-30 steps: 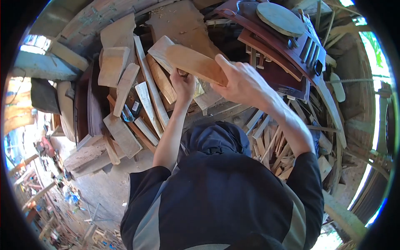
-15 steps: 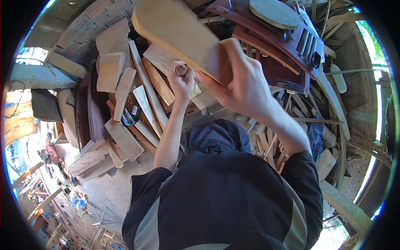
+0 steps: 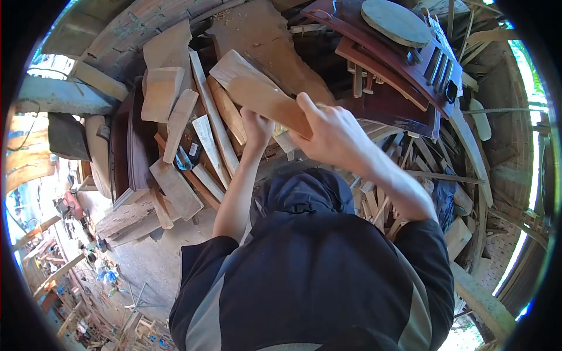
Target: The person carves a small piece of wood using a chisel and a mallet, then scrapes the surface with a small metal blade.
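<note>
My right hand (image 3: 336, 136) grips the near end of a thick, flat wooden paddle-like block (image 3: 263, 99) with a rounded far end. The block slants up and left, over the top of my left hand (image 3: 256, 127). That left hand is closed in a fist around a tool with a round wooden handle; the block now hides the handle's end, and the tool's lower part is out of sight. A pale board (image 3: 237, 63) lies just beyond the block, and a broad, rough-edged brown slab (image 3: 266, 35) is behind it.
Loose offcuts (image 3: 175, 190) and long strips lie to the left, near a small blue-handled item (image 3: 184, 159). Dark red panels (image 3: 386, 52) with a round wooden disc (image 3: 395, 22) on top stand at the right. Scrap wood (image 3: 433, 155) is heaped below them.
The wooden block has swung down from high above my left hand to over it, covering the handle's end. My right hand has turned with it; my left hand has barely moved.
</note>
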Demonstrator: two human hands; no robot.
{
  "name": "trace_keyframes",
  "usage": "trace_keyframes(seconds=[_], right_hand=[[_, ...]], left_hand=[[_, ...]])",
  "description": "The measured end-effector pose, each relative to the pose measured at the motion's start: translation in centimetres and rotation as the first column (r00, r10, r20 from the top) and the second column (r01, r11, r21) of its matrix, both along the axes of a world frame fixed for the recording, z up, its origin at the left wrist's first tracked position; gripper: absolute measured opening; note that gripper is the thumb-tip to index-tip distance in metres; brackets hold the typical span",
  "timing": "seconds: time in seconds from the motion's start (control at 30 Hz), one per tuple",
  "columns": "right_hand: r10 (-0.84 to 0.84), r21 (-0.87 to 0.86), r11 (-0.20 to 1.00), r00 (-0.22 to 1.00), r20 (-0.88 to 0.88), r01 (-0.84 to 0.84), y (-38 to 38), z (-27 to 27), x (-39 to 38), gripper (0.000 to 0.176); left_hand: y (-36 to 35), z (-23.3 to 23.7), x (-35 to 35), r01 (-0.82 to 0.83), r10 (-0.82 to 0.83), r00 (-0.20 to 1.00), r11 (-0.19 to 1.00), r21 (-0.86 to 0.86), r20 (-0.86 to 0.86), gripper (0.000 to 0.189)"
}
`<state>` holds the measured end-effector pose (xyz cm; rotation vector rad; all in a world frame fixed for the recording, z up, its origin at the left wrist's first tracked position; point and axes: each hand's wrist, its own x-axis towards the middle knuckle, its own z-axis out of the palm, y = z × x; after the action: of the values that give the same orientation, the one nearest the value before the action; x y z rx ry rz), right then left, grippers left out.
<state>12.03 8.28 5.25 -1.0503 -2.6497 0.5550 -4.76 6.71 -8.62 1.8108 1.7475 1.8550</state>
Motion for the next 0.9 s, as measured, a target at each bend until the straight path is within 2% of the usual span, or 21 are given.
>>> trace_keyframes(seconds=[0.03,0.07,0.13,0.17,0.2,0.27,0.3,0.33,0.37,0.4,0.43,0.5,0.53,0.6,0.63,0.67,0.73,0.8,0.83,0.87,0.9], right_hand=[[-0.002,-0.002,1.0,1.0,0.027,0.002,0.4,0.4,0.1,0.04],[-0.004,-0.002,1.0,1.0,0.03,0.004,0.5,1.4,0.4,0.04],[-0.03,-0.055,0.998,0.961,-0.276,0.015,0.9,4.0,0.0,0.039],[-0.018,0.021,0.999,0.918,-0.395,0.029,1.0,4.2,-0.2,0.039],[-0.011,0.025,0.999,0.918,-0.396,0.023,1.1,3.3,-0.4,0.039],[0.096,0.222,0.974,0.796,-0.597,0.049,0.6,0.4,-0.3,0.042],[0.137,0.209,0.976,0.915,-0.38,-0.06,0.9,0.2,-0.1,0.038],[0.045,0.162,0.986,0.997,-0.068,-0.033,0.4,0.3,0.0,0.038],[-0.022,0.041,0.999,0.998,-0.052,0.024,0.9,0.6,0.0,0.04],[-0.102,-0.088,0.991,0.995,-0.025,0.099,0.9,0.9,0.1,0.042],[-0.089,-0.078,0.993,0.996,-0.024,0.087,1.3,1.6,0.2,0.042],[-0.192,-0.15,0.978,0.911,-0.365,0.146,0.5,2.7,0.3,0.042],[-0.188,-0.151,0.978,0.911,-0.366,0.141,0.0,2.3,0.1,0.042],[-0.075,0.085,0.98,0.728,-0.682,0.18,-1.0,0.2,-0.3,0.044],[0.179,0.367,0.93,0.851,-0.494,0.017,0.3,-0.4,-0.1,0.045],[0.113,0.301,0.953,0.96,-0.256,-0.031,-0.2,-0.6,0.3,0.042],[-0.069,-0.065,0.995,0.995,0.075,0.074,-0.5,-0.2,0.2,0.041],[-0.127,-0.111,0.986,0.992,-0.024,0.123,-0.1,0.1,0.7,0.044],[-0.183,-0.178,0.971,0.976,-0.118,0.16,0.1,0.2,0.9,0.046],[-0.243,-0.253,0.946,0.959,-0.146,0.201,0.4,0.1,1.0,0.046],[-0.312,-0.293,0.922,0.934,-0.171,0.254,0.4,-0.8,1.1,0.047]], left_hand=[[-0.9,-1.0,-0.2,0.032,-0.018,0.996,0.984,-0.174,0.084,0.014],[-0.8,-1.4,-0.1,0.035,-0.02,0.996,0.984,-0.174,0.088,0.014],[-0.4,-1.6,-0.3,0.028,0.032,0.964,0.975,-0.221,0.265,0.015],[-0.7,-1.5,-0.1,0.025,0.037,0.963,0.974,-0.227,0.266,0.015],[-0.3,-0.7,0.1,0.048,0.009,0.951,0.983,-0.177,0.31,0.012],[0.0,-0.6,0.2,0.076,-0.027,0.934,0.989,-0.124,0.355,0.01],[0.2,-0.8,0.0,0.042,-0.031,0.979,0.998,-0.054,0.203,0.012],[0.5,-1.0,-0.2,0.009,-0.01,0.999,1.0,0.028,0.046,0.017],[0.2,-1.3,-0.3,0.004,-0.005,0.999,1.0,0.029,0.045,0.017],[-0.5,-1.3,-0.2,0.097,-0.075,0.965,0.993,-0.073,0.253,0.016],[-0.3,-1.3,-0.2,0.184,-0.104,0.885,0.973,-0.136,0.454,0.016],[0.1,-2.0,-0.4,0.187,-0.1,0.861,0.974,-0.127,0.498,0.015],[0.4,-2.3,-0.5,0.199,-0.111,0.835,0.974,-0.108,0.538,0.014],[0.3,-2.3,-0.4,0.156,-0.082,0.876,0.981,-0.118,0.476,0.012],[0.2,-2.0,-0.3,0.056,-0.035,0.96,0.996,-0.067,0.279,0.014],[0.3,-1.9,-0.2,-0.034,0.033,0.997,0.999,0.008,0.073,0.015],[-0.2,-2.2,-1.1,-0.007,0.011,0.998,0.997,-0.071,0.062,0.015],[0.5,-2.3,-1.5,0.006,0.002,0.998,0.991,-0.133,0.057,0.015],[0.6,-2.4,-1.7,0.108,-0.063,0.931,0.988,-0.108,0.359,0.014],[0.2,-2.6,-1.8,0.206,-0.126,0.77,0.977,-0.057,0.626,0.013],[0.1,-2.3,-2.4,0.216,-0.122,0.75,0.974,-0.066,0.65,0.013]])
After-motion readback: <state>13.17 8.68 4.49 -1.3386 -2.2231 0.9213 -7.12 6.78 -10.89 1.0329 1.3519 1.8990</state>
